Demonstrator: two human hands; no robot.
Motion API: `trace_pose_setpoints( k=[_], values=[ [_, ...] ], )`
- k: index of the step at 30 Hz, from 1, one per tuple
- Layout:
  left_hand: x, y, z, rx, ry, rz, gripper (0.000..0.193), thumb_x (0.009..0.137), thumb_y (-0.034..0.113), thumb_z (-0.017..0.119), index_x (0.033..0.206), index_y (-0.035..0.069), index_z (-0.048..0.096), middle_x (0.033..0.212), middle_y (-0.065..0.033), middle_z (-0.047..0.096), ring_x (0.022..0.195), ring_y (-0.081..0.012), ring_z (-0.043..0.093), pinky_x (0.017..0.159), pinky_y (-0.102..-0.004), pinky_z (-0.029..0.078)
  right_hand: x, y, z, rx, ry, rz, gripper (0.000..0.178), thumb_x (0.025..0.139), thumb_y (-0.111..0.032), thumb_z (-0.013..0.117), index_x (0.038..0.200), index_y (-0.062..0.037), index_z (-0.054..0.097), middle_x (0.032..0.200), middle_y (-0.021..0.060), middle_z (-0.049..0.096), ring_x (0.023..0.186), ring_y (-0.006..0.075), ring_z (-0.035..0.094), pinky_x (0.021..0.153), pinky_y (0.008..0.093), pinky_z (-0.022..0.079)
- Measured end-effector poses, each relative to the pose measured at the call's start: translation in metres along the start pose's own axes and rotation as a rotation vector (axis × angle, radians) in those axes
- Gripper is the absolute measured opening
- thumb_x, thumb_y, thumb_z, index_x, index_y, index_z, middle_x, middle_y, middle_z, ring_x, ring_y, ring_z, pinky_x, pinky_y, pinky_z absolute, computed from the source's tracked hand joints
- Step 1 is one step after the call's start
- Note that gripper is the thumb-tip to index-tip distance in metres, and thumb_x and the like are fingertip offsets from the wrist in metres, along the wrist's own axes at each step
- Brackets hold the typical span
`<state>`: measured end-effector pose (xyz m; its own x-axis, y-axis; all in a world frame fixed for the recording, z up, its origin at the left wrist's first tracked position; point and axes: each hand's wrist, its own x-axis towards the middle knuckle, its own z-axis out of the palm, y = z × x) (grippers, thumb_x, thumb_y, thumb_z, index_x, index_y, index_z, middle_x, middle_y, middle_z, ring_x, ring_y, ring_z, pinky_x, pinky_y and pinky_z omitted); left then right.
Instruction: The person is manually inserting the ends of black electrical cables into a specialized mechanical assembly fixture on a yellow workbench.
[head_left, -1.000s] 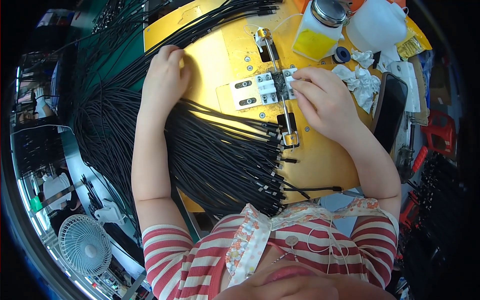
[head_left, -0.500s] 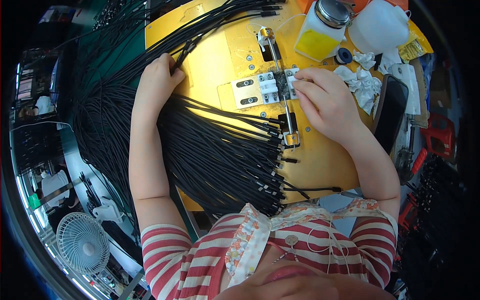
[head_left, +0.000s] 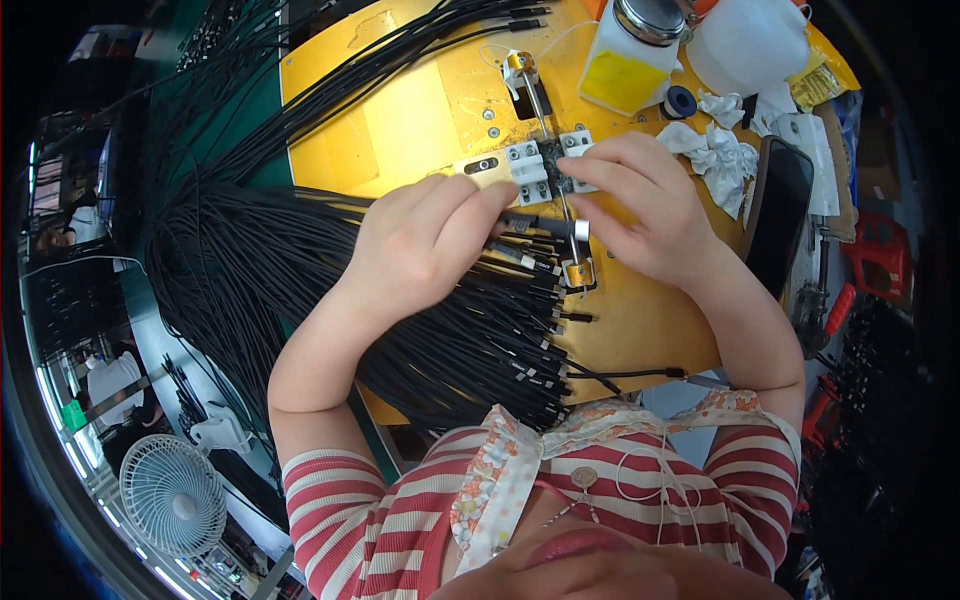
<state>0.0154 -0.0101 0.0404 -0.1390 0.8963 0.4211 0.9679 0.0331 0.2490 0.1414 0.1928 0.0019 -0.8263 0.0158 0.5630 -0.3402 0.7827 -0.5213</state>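
Gripped in my left hand (head_left: 425, 240) is a black cable with a white-tipped connector (head_left: 560, 228), pointing right in front of the small metal clamping fixture (head_left: 528, 172). The left fingers are closed around its near part. My right hand (head_left: 640, 205) hovers at the fixture's right white block (head_left: 576, 150); its index fingertip is at the block and its thumb is apart, close to the connector. I see nothing held between them. Under and beside my left hand spreads a thick bundle of black cables (head_left: 440, 340), their connector ends facing right.
More black cables (head_left: 400, 70) cross the yellow plate (head_left: 640, 330) at the back left. A lidded bottle (head_left: 625, 70), a white jug (head_left: 750, 50), crumpled tissue (head_left: 715, 160) and a phone (head_left: 780, 215) lie to the right. A white fan (head_left: 175, 495) stands at lower left.
My left hand has moved right and nearer from the back cables to the fixture, bringing a cable connector with it. My right thumb and fingers have parted and shifted slightly left.
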Motion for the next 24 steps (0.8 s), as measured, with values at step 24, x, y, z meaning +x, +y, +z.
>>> trace_pose_setpoints(
  k=[24],
  values=[
    [-0.002,-0.021,0.034,0.056,0.007,0.059,0.054,0.066,-0.001,0.069,0.118,0.012,0.067,0.085,-0.0031,0.061,0.069,-0.0177,0.059,0.058,-0.0299,0.050,0.002,0.015,0.006,0.330,0.003,0.261,0.008,0.081,-0.002,0.068,0.088,-0.0008,0.069,0.085,0.0081,0.062,0.076,0.0238,0.061,0.065,0.0302,0.048]
  ],
)
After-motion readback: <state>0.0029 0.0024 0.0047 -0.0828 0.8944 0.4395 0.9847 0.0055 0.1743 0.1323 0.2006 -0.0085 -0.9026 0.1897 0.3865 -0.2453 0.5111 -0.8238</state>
